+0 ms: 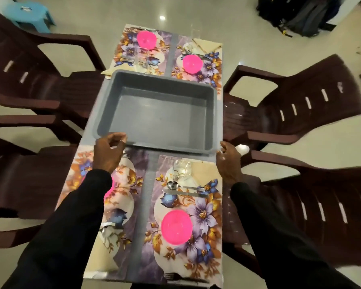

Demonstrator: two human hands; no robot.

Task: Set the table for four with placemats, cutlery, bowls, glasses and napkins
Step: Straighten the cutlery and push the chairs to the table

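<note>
The left hand (109, 152) curls its fingers over the near left rim of the rectangular grey plastic tub (165, 79). The right hand (228, 161) touches the tub's near right corner with bent fingertips; whether it grips, I cannot tell. The tub sits mid-table (144, 205), long axis crosswise. On the glossy floral placemat (204, 215) at near right, a steel spoon (172, 185) and knife (186, 193) lie crosswise, handles pointing right, between a clear glass (182, 166) and a round pink plastic bowl (176, 227).

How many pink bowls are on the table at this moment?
4. A far-left bowl, a far-right bowl, a near-right bowl and a near-left bowl, each on its own placemat. The near-left one is mostly hidden behind the left sleeve.
</note>
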